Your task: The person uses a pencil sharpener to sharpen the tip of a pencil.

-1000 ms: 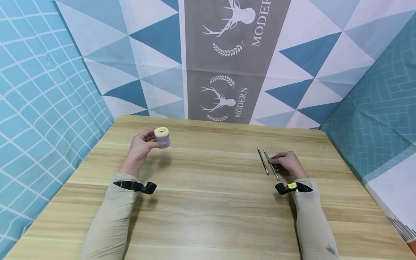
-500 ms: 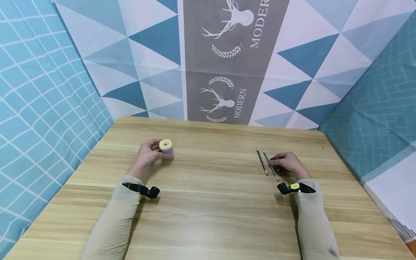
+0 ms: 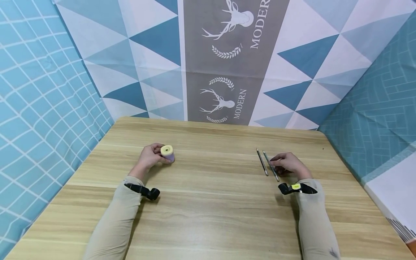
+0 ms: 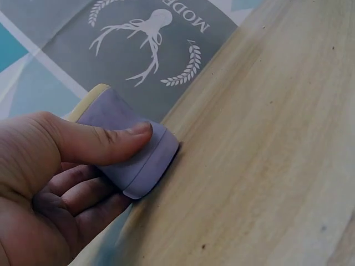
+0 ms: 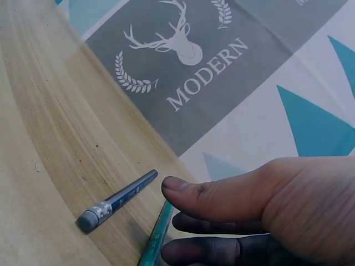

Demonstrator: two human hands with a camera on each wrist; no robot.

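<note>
A pencil sharpener point(image 3: 168, 153) with a purple body and a yellow top with a small hole stands at the left of the table. My left hand point(image 3: 149, 156) holds it from the left side. In the left wrist view the thumb lies along the purple wall point(image 4: 158, 147), whose base is at the table surface. On the right, a dark pencil point(image 3: 261, 162) and a green pencil point(image 3: 274, 171) lie side by side, nearly parallel. My right hand point(image 3: 287, 163) rests by the green one, its fingertips at the shaft. Thumb and fingers look relaxed and apart in the right wrist view.
The wooden table point(image 3: 208, 202) reaches back to a patterned cloth wall point(image 3: 224, 65). Blue tiled cloth point(image 3: 42, 108) hangs at the left and teal cloth point(image 3: 383, 108) at the right. Black wrist cameras sit on both sleeves.
My left hand has lowered the pencil sharpener from the air to the table, slightly nearer and to the right. The right hand and both pencils have hardly moved.
</note>
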